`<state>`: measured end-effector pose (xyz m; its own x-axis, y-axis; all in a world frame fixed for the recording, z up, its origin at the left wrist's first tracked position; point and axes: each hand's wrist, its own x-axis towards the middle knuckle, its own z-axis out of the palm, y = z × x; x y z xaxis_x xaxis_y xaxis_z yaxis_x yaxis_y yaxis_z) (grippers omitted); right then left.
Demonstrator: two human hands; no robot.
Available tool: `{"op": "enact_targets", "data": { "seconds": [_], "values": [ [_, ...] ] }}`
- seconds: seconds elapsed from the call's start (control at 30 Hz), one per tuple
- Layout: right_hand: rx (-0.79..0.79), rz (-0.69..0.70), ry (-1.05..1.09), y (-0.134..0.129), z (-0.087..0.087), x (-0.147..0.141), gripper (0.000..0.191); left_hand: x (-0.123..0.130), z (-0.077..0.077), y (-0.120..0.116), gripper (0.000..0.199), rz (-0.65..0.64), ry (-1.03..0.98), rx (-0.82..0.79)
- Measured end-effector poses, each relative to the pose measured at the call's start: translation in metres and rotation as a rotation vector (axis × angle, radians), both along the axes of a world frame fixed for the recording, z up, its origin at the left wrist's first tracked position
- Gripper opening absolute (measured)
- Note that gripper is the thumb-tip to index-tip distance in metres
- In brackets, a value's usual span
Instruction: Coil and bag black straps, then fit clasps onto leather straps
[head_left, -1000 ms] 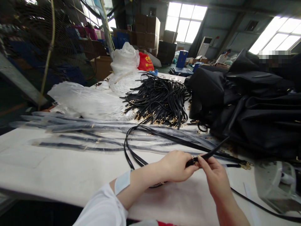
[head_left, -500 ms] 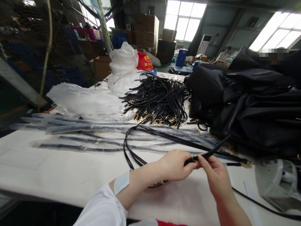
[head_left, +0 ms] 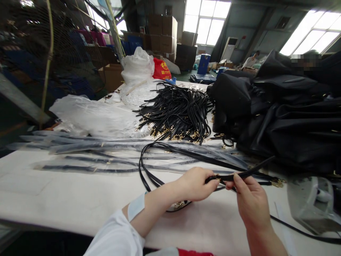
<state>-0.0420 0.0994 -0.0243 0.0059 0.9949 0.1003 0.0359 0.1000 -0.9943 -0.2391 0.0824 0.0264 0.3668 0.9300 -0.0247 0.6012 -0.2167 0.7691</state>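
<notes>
My left hand [head_left: 197,184] is closed around a black strap [head_left: 228,177] near its gold-coloured metal fitting. Pinched on the same strap, a little to the right, is my right hand [head_left: 252,193]; the strap's free end sticks out past its fingers. Under and behind both hands lie more long black straps [head_left: 186,152], looped at the left, with gold clasps [head_left: 278,182] at their right end. Another gold clasp [head_left: 179,204] rests on the table below my left wrist. Several straps in clear plastic sleeves [head_left: 80,167] lie across the table behind my left forearm.
A big heap of black straps [head_left: 178,110] with gold clasps lies at mid-table. Black bags [head_left: 293,131] are piled at right, above a clear plastic container [head_left: 310,202]. Clear plastic bags [head_left: 87,113] cover the back left. A person [head_left: 249,61] is far behind.
My right hand has slid right along the strap, away from my left hand, so more strap shows between them. My left hand has moved slightly left. The view has shifted a little.
</notes>
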Motion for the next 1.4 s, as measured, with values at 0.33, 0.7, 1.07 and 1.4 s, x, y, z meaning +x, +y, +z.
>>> {"op": "enact_targets", "data": {
  "seconds": [0.33,0.7,1.07,1.4],
  "values": [
    [0.038,-0.037,-0.009,-0.003,0.002,-0.003,0.021,0.000,-0.003,0.001,0.031,0.020,-0.045,-0.023],
    [0.109,0.017,-0.182,-0.004,0.005,0.004,0.023,0.000,-0.003,0.002,0.031,0.081,-0.076,-0.030],
    [0.362,0.028,-0.423,-0.006,0.007,0.002,0.019,0.003,0.001,-0.004,0.029,0.026,-0.227,-0.135],
    [0.268,-0.082,-0.258,-0.008,0.016,0.003,0.019,0.003,-0.003,-0.004,0.029,0.045,-0.155,0.006]
  ]
}}
